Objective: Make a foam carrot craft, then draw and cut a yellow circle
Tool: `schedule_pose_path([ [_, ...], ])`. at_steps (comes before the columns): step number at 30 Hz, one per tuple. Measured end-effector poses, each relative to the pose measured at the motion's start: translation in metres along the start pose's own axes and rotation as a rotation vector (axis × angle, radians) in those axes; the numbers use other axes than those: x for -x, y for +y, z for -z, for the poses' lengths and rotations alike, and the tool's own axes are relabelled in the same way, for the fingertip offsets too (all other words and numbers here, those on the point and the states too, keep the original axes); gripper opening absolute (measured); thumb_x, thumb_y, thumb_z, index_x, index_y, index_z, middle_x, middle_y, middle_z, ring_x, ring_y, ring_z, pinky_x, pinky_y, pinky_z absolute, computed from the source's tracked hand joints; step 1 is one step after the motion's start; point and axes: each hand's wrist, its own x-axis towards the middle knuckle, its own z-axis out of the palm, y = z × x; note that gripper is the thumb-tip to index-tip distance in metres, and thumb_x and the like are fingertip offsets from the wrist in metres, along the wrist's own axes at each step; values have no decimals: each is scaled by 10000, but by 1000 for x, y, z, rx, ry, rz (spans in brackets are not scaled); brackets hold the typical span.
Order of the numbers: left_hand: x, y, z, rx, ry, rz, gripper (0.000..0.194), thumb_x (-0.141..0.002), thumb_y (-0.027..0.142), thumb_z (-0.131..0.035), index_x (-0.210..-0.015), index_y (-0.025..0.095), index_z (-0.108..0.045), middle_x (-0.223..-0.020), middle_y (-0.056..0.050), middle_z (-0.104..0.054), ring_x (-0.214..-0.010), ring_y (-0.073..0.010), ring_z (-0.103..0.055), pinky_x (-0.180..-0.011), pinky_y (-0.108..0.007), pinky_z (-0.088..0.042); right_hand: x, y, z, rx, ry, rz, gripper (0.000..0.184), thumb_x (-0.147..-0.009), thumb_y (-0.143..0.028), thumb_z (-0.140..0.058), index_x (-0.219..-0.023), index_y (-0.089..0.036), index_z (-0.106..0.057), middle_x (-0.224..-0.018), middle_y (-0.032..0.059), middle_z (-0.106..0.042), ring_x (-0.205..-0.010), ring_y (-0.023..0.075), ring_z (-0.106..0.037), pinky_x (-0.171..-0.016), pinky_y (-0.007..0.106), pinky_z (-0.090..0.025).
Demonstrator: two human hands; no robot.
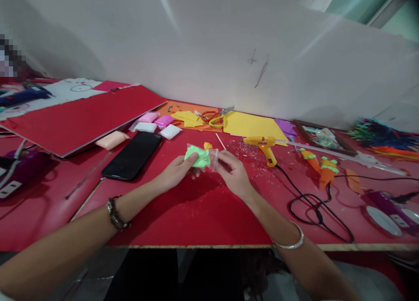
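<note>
A lump of light green clay (198, 157) in a clear plastic packet sits between both hands above the red table (196, 213). My left hand (175, 172) is closed on the green clay from the left, thumb on top. My right hand (232, 172) pinches the clear packet's right end. A small orange piece (207, 146) lies just behind the clay. A black phone (132, 155) lies flat to the left of my left hand.
Pink and white clay packets (153, 122) lie beyond the phone, next to a raised red board (81, 117). A yellow glue gun (265, 147) with a black cord, scissors (216, 116), yellow paper sheets (252, 126) and paper carrots (322, 170) lie to the right.
</note>
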Motion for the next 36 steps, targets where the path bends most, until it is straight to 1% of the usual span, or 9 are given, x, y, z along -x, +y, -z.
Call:
schedule_pose_path([
  [4, 3, 3, 1, -33, -67, -28, 488, -732, 588, -431, -666, 140, -614, -587, -30, -579, -539, -116, -513, -560, -230, -417, 1, 1, 1, 4, -48, 7, 286, -781, -220, -516, -1060, -267, -563, -985, 36, -580, -927, 152, -547, -836, 322, -447],
  [9, 5, 8, 0, -140, -115, -82, 463, -732, 569, -446, -667, 139, -604, -597, -25, -581, -547, -118, -522, -574, -233, -429, 3, 1, 0, -58, -82, -55, 266, -775, -246, -530, -1040, -254, -555, -956, 37, -580, -830, 141, -574, -747, 287, -489],
  [13, 6, 6, -2, -195, -144, -103, 451, -739, 557, -440, -657, 142, -594, -585, -23, -575, -529, -116, -518, -545, -227, -421, 4, 3, -2, -86, -141, -102, 219, -766, -273, -539, -982, -246, -563, -913, 26, -580, -814, 141, -572, -765, 290, -485],
  [17, 4, 1, -4, -261, -62, -111, 435, -773, 523, -403, -621, 148, -561, -536, -8, -541, -513, -108, -499, -526, -216, -396, 4, 4, -4, -132, -144, -104, 208, -767, -272, -536, -971, -243, -560, -905, 19, -572, -807, 131, -572, -763, 278, -483],
  [21, 2, -5, -8, -303, 28, -109, 445, -800, 507, -354, -571, 156, -502, -507, 5, -495, -495, -98, -467, -511, -211, -369, 2, 3, -6, -92, -145, -69, 213, -778, -253, -521, -986, -251, -571, -1031, 29, -568, -960, 144, -544, -837, 288, -448],
  [24, 1, -8, -9, -300, 34, -111, 418, -804, 497, -346, -605, 158, -490, -525, 12, -481, -502, -98, -455, -502, -209, -355, 0, 4, -6, -34, -169, -40, 196, -789, -222, -500, -960, -236, -596, -1061, 33, -569, -1024, 145, -517, -899, 302, -400],
  [27, 1, -8, -6, -345, -10, -128, 393, -794, 486, -368, -616, 156, -488, -534, 16, -478, -509, -98, -448, -502, -209, -339, -2, 5, -7, -30, -217, -38, 189, -791, -203, -488, -946, -216, -596, -1029, 40, -570, -983, 139, -532, -874, 292, -407],
  [31, -1, -9, 0, -383, -27, -123, 416, -786, 489, -374, -553, 155, -455, -485, 32, -417, -470, -83, -388, -472, -208, -299, -6, 2, -9, 8, -270, 1, 211, -787, -160, -449, -959, -192, -568, -978, 43, -570, -934, 133, -528, -835, 276, -406],
  [36, -7, -11, 4, -379, -47, -102, 441, -788, 506, -353, -554, 146, -457, -483, 32, -415, -471, -82, -383, -471, -207, -298, -15, -4, -6, 104, -364, -61, 125, -746, -134, -431, -747, -164, -553, -758, 6, -514, -699, 109, -490, -649, 236, -398],
])
